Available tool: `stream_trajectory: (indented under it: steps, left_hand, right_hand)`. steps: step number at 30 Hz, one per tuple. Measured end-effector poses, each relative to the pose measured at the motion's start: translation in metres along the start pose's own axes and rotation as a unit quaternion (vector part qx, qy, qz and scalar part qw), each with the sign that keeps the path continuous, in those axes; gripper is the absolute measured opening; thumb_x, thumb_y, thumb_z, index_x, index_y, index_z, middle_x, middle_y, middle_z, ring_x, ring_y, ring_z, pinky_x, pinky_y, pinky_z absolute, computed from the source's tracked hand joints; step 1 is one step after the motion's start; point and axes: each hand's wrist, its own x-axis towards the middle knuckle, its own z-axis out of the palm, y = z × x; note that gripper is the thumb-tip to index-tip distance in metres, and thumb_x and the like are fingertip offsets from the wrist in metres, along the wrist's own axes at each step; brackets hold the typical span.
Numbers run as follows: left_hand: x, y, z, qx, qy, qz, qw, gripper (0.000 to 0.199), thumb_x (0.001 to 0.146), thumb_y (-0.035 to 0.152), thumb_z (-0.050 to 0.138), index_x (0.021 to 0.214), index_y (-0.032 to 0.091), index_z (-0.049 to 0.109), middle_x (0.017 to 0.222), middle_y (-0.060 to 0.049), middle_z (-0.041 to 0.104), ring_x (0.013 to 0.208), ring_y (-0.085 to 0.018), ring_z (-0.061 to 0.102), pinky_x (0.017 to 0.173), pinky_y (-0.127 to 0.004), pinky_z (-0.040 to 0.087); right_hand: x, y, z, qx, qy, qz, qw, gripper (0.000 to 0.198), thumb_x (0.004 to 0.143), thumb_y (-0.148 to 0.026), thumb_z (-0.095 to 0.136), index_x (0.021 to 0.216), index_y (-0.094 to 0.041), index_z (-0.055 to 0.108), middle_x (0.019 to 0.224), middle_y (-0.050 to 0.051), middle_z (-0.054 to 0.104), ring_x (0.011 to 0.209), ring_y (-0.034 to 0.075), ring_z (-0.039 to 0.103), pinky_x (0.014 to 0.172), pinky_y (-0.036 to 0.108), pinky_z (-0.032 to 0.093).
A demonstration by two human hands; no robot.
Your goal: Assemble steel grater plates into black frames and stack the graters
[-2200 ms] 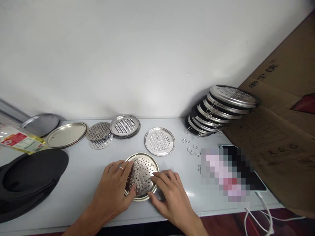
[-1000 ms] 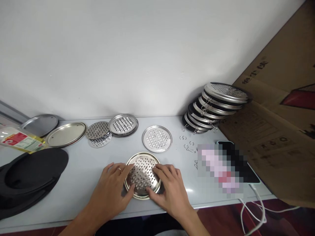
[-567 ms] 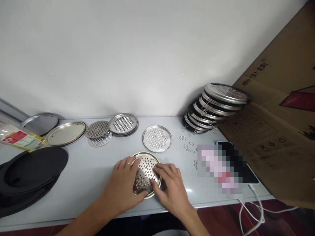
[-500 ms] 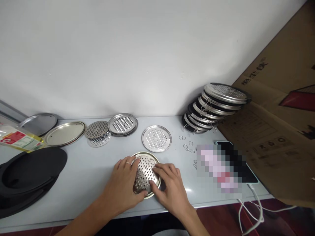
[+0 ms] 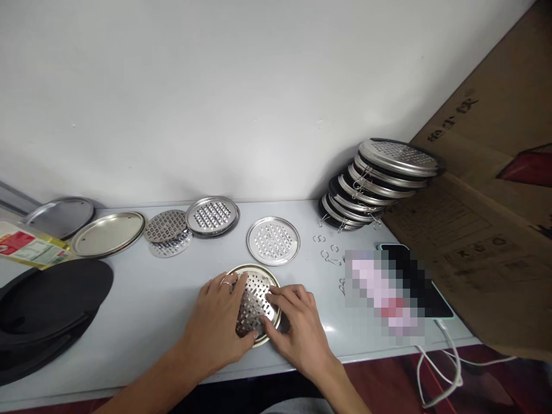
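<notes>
A round metal grater plate (image 5: 254, 302) with rows of small holes lies inside a shallow tin ring (image 5: 260, 267) with a gold-toned rim, near the table's front edge. My left hand (image 5: 219, 322), with a ring on one finger, grips its left side, fingers on the far edge and thumb on the near edge. From the right, my right hand (image 5: 299, 328) curls over the rim, its fingertips and thumb pressing on the plate. My palms hide both sides of the piece. Just beyond lies another round silver grater (image 5: 273, 241), touched by neither hand.
Stacked round graters (image 5: 388, 178) with black parts lean at the back right by a cardboard box (image 5: 487, 230). Small wire rings (image 5: 319, 238) and a phone (image 5: 431, 296) lie right. Grater discs (image 5: 166, 226), a gold lid (image 5: 107, 233) and black oval pieces (image 5: 69, 293) lie left.
The grater plate's surface appears to lie flatter in the rim, with more of its hole pattern showing evenly. Both hands keep nearly the same places; the view has shifted slightly.
</notes>
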Motion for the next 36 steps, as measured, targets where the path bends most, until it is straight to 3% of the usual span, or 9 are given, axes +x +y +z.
stream_trajectory:
  steps: [7, 14, 18, 20, 22, 28, 32, 36]
  left_hand:
    - [0.011, 0.009, -0.013, 0.026, -0.047, -0.003, 0.999, 0.081, 0.066, 0.041, 0.071, 0.140, 0.016, 0.047, 0.131, -0.020, 0.059, 0.122, -0.040, 0.053, 0.102, -0.056, 0.040]
    - [0.015, 0.005, -0.024, 0.020, -0.038, 0.030, 0.999, 0.082, 0.066, 0.048, 0.075, 0.139, 0.023, 0.050, 0.127, -0.018, 0.061, 0.120, -0.041, 0.052, 0.099, -0.061, 0.039]
    - [0.031, 0.003, -0.030, -0.026, 0.009, 0.098, 0.995, 0.046, 0.083, 0.035, 0.063, 0.128, 0.024, 0.058, 0.126, -0.011, 0.060, 0.122, -0.034, 0.049, 0.102, -0.054, 0.039]
    - [0.042, 0.003, -0.029, -0.062, 0.006, 0.129, 0.990, 0.033, 0.090, 0.022, 0.051, 0.122, 0.026, 0.061, 0.124, -0.007, 0.060, 0.120, -0.027, 0.050, 0.102, -0.048, 0.040]
    - [0.051, 0.004, -0.025, -0.073, -0.005, 0.139, 0.988, 0.033, 0.092, 0.014, 0.044, 0.116, 0.027, 0.064, 0.122, -0.005, 0.060, 0.114, -0.024, 0.052, 0.097, -0.043, 0.043]
    - [0.064, 0.003, -0.015, -0.035, -0.009, 0.139, 0.990, 0.032, 0.091, 0.010, 0.041, 0.098, 0.024, 0.069, 0.117, -0.006, 0.061, 0.094, -0.023, 0.055, 0.078, -0.040, 0.043]
    - [0.059, 0.000, -0.010, -0.035, -0.002, 0.138, 0.990, 0.030, 0.092, 0.013, 0.042, 0.101, 0.025, 0.067, 0.118, -0.006, 0.060, 0.099, -0.025, 0.053, 0.083, -0.043, 0.040]
    - [0.052, -0.004, -0.006, -0.057, 0.004, 0.144, 0.988, 0.028, 0.088, 0.016, 0.049, 0.109, 0.026, 0.064, 0.119, -0.004, 0.060, 0.103, -0.025, 0.052, 0.086, -0.044, 0.039]
  right_hand:
    - [0.002, -0.001, 0.000, 0.003, -0.003, 0.002, 1.000, 0.027, 0.085, -0.018, 0.067, 0.111, -0.026, 0.065, 0.121, 0.004, 0.068, 0.105, 0.029, 0.053, 0.088, 0.049, 0.042]
    - [-0.001, 0.001, 0.002, 0.005, 0.000, -0.003, 1.000, 0.034, 0.087, -0.018, 0.064, 0.120, -0.024, 0.062, 0.128, 0.005, 0.064, 0.108, 0.028, 0.051, 0.091, 0.048, 0.043]
    - [-0.002, 0.000, 0.000, 0.007, -0.008, -0.007, 1.000, 0.034, 0.088, -0.017, 0.061, 0.121, -0.024, 0.061, 0.131, 0.004, 0.063, 0.108, 0.029, 0.050, 0.092, 0.048, 0.042]
    - [-0.001, -0.002, -0.001, 0.011, -0.012, -0.001, 1.000, 0.036, 0.087, -0.016, 0.059, 0.122, -0.024, 0.059, 0.129, 0.004, 0.064, 0.107, 0.029, 0.050, 0.091, 0.048, 0.042]
    - [0.000, -0.004, -0.002, 0.019, -0.016, 0.006, 1.000, 0.041, 0.086, -0.014, 0.059, 0.126, -0.024, 0.056, 0.127, 0.004, 0.065, 0.106, 0.028, 0.050, 0.090, 0.047, 0.042]
    - [0.000, -0.003, -0.004, 0.022, -0.015, 0.005, 1.000, 0.045, 0.084, -0.012, 0.057, 0.127, -0.025, 0.056, 0.134, 0.001, 0.061, 0.110, 0.027, 0.047, 0.094, 0.045, 0.039]
    - [0.001, -0.003, -0.005, 0.019, -0.017, 0.004, 1.000, 0.045, 0.085, -0.012, 0.056, 0.128, -0.025, 0.056, 0.135, 0.001, 0.060, 0.114, 0.028, 0.045, 0.097, 0.044, 0.036]
    - [0.001, -0.006, -0.005, -0.004, -0.028, 0.014, 1.000, 0.046, 0.084, -0.025, 0.062, 0.130, -0.025, 0.055, 0.133, 0.002, 0.061, 0.118, 0.031, 0.044, 0.098, 0.047, 0.032]
